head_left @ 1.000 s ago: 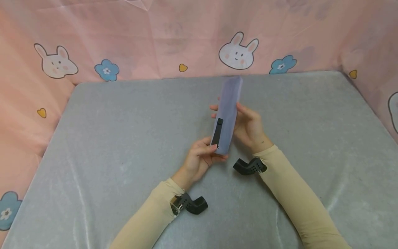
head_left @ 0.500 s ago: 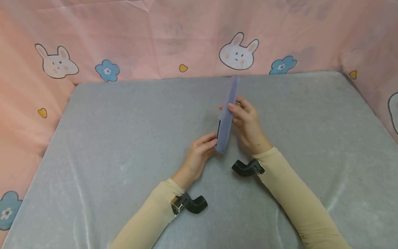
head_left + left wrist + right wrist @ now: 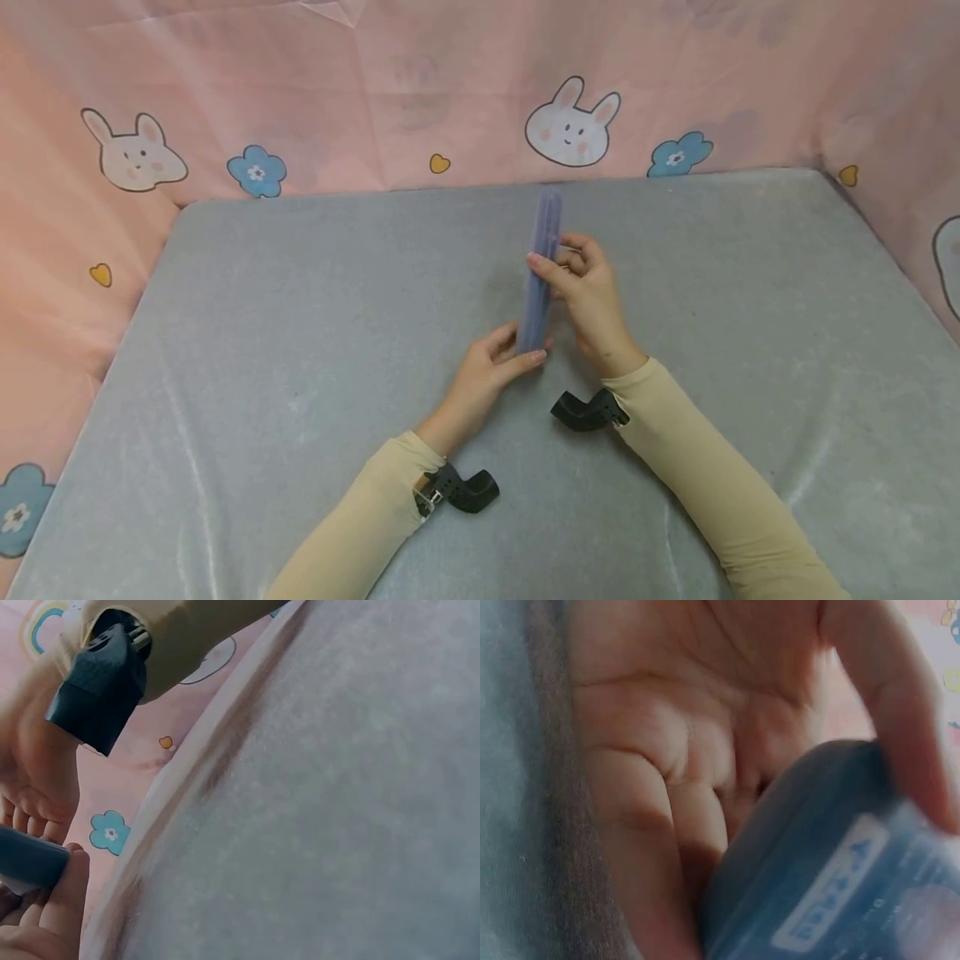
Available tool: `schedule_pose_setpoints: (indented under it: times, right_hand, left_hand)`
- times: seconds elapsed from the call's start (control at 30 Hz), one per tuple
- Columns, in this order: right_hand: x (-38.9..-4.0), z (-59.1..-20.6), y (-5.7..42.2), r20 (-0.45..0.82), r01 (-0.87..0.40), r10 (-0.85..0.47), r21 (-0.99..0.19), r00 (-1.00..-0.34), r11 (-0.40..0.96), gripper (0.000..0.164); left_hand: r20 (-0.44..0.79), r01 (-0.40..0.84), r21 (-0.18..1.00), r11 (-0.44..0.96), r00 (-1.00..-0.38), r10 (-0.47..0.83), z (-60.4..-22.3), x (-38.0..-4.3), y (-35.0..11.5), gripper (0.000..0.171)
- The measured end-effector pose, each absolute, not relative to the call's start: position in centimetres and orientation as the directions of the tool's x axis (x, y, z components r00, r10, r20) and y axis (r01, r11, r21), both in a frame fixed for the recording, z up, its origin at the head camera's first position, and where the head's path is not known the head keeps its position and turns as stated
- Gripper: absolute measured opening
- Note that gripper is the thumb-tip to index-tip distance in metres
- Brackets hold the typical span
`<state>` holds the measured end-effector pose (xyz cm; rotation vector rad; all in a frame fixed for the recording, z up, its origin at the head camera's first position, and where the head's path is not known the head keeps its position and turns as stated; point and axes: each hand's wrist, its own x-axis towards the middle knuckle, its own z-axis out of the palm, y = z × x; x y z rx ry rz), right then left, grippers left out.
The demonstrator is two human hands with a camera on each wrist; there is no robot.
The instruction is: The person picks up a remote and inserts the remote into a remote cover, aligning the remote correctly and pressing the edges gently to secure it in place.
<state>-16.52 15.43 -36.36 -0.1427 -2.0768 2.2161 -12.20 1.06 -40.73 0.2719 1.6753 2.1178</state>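
Note:
A long, slim, translucent purple-blue plastic case (image 3: pixel 547 223) stands nearly edge-on over the middle of the table, its far end pointing to the back. My left hand (image 3: pixel 477 377) grips its near end, thumb across the lower edge and fingers partly hidden behind. Halfway up, my right hand (image 3: pixel 591 304) pinches the case from the right, thumb laid over the narrow side. In the right wrist view, a pale label with blurred lettering shows on the case (image 3: pixel 780 840). The left wrist view catches only the end of the case (image 3: pixel 34 859) beside my left thumb (image 3: pixel 69 889).
A grey cloth covers the table (image 3: pixel 300 292). Pink curtain (image 3: pixel 300 83) with rabbits, flowers and hearts stands along the back and both sides. Black camera mounts sit on both wrists, the left mount (image 3: pixel 472 490) and the right mount (image 3: pixel 588 412), over beige sleeves.
The case has turned about its long axis from its broad face, with a black strip, to its narrow side. Its far end shifted left, and my right thumb moved left across it.

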Motion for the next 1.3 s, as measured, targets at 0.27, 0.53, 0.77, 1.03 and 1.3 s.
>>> schedule_pose_setpoints:
  times: [0.27, 0.53, 0.77, 1.03, 1.3]
  right_hand:
    - [-16.5, -36.3, 15.2, -0.019, 0.015, 0.089, -0.999, -0.996, -0.043, 0.046]
    - [-16.3, -36.2, 15.2, -0.005, 0.004, 0.025, -0.999, -1.000, -0.040, 0.024]
    - [-16.2, -36.1, 15.4, -0.010, 0.012, -0.037, -0.998, -0.999, -0.056, 0.015]
    - [-16.1, -35.9, 15.4, -0.052, 0.057, -0.094, -0.997, -0.994, -0.052, 0.024]
    - [-16.2, -36.0, 15.2, -0.044, 0.048, -0.083, -0.998, -0.996, -0.051, 0.016]
  left_hand:
    - [-0.140, -0.276, 0.925, -0.261, -0.887, 0.440, -40.9, -12.2, 1.2, 0.043]
    - [-0.125, -0.322, 0.880, -0.350, -0.867, 0.483, -40.9, -12.4, 0.8, 0.053]
    - [-0.110, -0.349, 0.856, -0.382, -0.844, 0.525, -40.9, -12.5, 0.5, 0.058]
    - [-0.117, -0.353, 0.855, -0.381, -0.845, 0.522, -40.7, -12.6, 0.3, 0.056]
    - [-0.119, -0.342, 0.864, -0.368, -0.851, 0.512, -40.6, -12.8, 0.1, 0.050]
